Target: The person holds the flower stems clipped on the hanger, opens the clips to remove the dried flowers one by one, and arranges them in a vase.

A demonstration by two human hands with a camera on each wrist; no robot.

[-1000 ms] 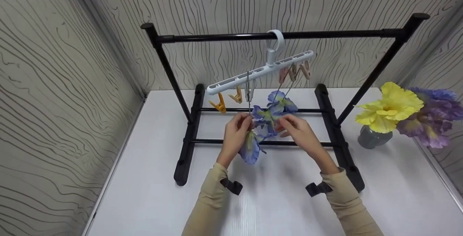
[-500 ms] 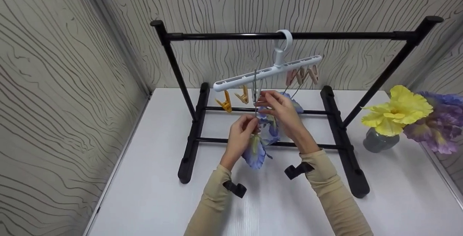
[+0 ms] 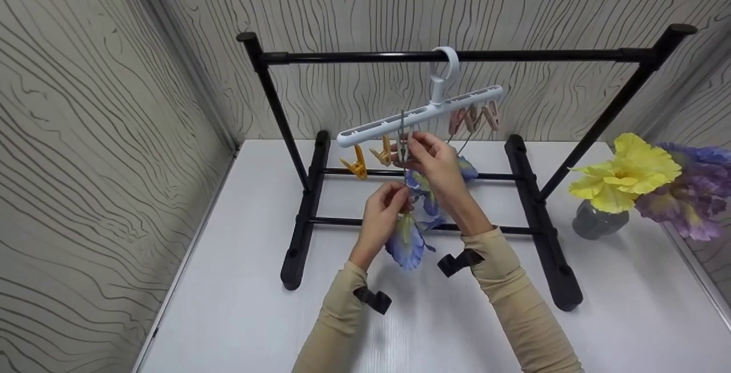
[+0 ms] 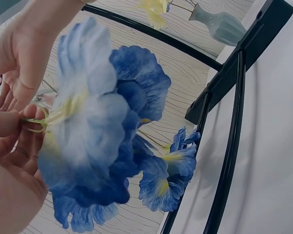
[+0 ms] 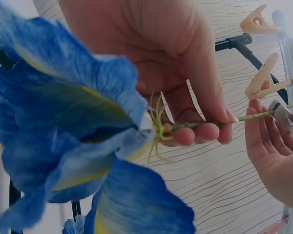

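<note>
My left hand pinches the green stem of a blue artificial iris, just behind its bloom, which hangs downward. The stem runs up through a grey clothespin, and its tip shows above the hanger bar in the head view. With thumb and fingers, my right hand grips this clothespin below the white hanger. In the left wrist view the bloom fills the middle, and the right hand reaches past it. The right wrist view shows the right hand partly cut off.
The hanger hooks over a black rack's top bar. Two orange clothespins hang left, several pinkish ones right. Another blue iris hangs behind. A grey vase with yellow and purple flowers stands right.
My right hand has moved up and left from beside the blue blooms to the grey clothespin and now grips it. The left hand keeps its pinch on the stem. The head view has shifted slightly.
</note>
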